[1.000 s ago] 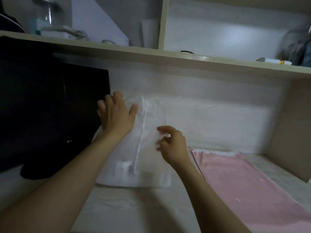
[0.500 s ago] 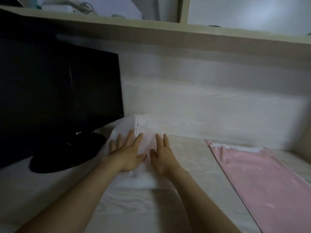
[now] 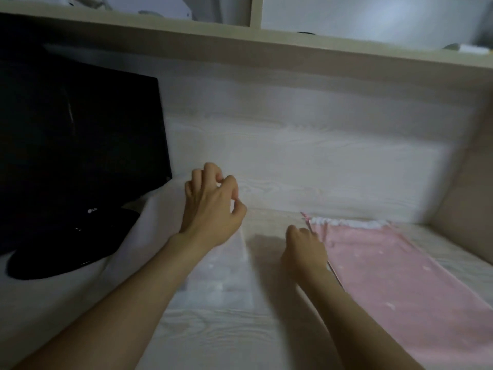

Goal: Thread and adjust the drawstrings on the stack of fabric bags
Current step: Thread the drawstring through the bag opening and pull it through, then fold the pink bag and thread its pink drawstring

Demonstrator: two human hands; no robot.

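On the table (image 3: 213, 332), both hands have left the white bag (image 3: 224, 276). The left hand (image 3: 210, 209) hovers over it, fingers curled round nothing visible. The right hand (image 3: 304, 248) now meets the pink bag (image 3: 400, 265) corner, grip hidden, so the next bag is likely starting.

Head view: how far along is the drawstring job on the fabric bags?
Done, apparently: the flat white fabric bag lies by the black monitor. In hand: the right hand reaches the edge of the pink fabric stack; the left hand hovers curled over the white one. Left: the pink stack, seemingly all.
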